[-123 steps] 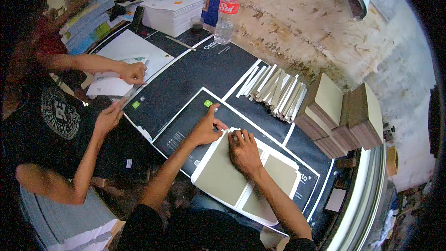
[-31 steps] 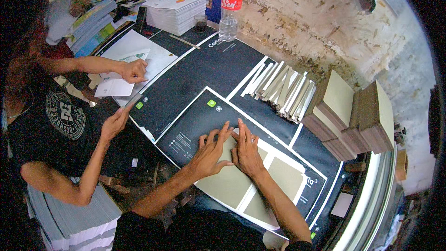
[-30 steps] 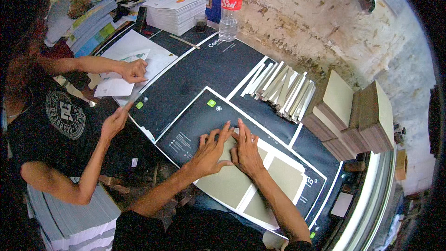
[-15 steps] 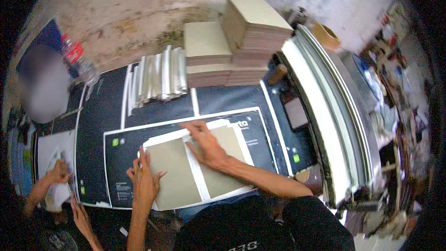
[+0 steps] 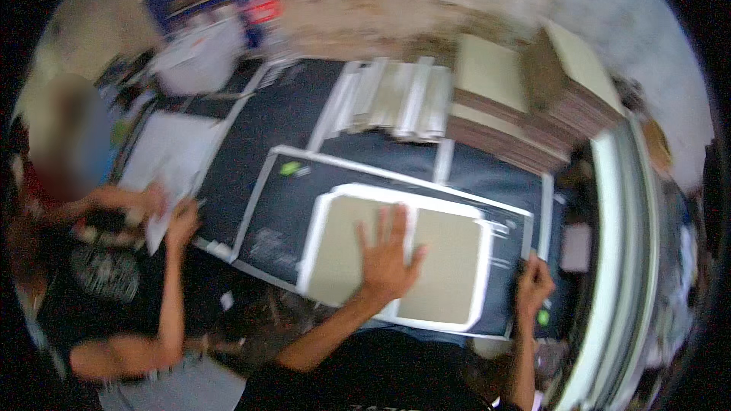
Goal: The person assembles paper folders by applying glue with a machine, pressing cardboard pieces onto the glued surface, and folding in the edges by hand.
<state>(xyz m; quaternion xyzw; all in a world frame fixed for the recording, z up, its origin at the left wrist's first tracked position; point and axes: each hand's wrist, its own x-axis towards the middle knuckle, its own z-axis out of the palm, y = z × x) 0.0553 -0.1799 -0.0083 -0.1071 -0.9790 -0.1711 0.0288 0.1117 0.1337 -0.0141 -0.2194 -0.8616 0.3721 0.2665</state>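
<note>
Two grey-beige boards [image 5: 445, 274] lie side by side, with a white strip between them and a white border [image 5: 314, 247] around them. They rest on a black printed sheet [image 5: 266, 205] edged in white. My left hand [image 5: 387, 262] lies flat over the left board and the middle strip, fingers spread. Close to the sheet's right edge, my right hand [image 5: 534, 288] has its fingers curled in. Whatever may be in them is too blurred to make out.
Behind the sheet lies a bundle of white strips [image 5: 392, 99], beside tall stacks of cut boards [image 5: 495, 80]. A long pale roll-like machine part [image 5: 617, 259] borders the right. At left, a co-worker's hands [image 5: 179, 221] hold a white paper [image 5: 171, 148]. A white bag-like bundle [image 5: 198, 57] stands at the back left.
The view has swung left. My left hand has moved from the boards' left edge onto their middle. My right hand has left the boards for the sheet's right edge, its fingers now curled.
</note>
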